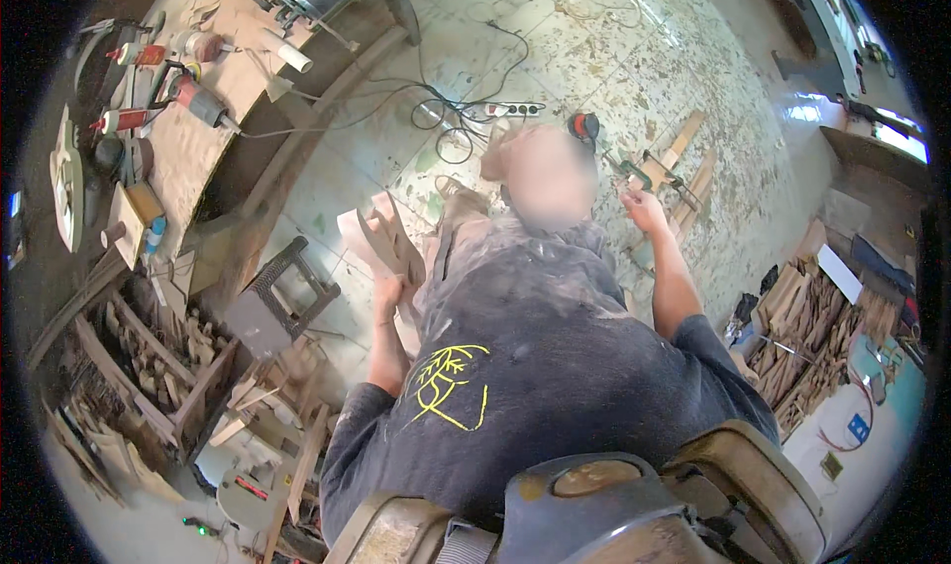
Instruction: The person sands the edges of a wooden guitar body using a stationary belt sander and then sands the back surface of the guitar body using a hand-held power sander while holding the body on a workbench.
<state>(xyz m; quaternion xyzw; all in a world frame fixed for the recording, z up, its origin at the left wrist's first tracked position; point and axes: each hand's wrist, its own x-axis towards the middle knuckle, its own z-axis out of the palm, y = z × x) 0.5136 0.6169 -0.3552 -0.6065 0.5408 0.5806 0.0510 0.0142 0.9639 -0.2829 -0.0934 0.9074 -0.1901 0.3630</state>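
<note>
My left hand grips a pale wooden piece with curved, cut-out sides, held upright beside my left leg. My right hand is out to the right, fingers closed on a green and metal clamp, with light wooden strips lying around and beyond it. A blurred pale pink shape hides what lies between my hands. Just beyond it is a black and red round object.
A workbench at upper left holds power tools. A dark stool stands left of me. Cables and a power strip lie on the flecked tile floor. Wood offcuts are piled on both sides.
</note>
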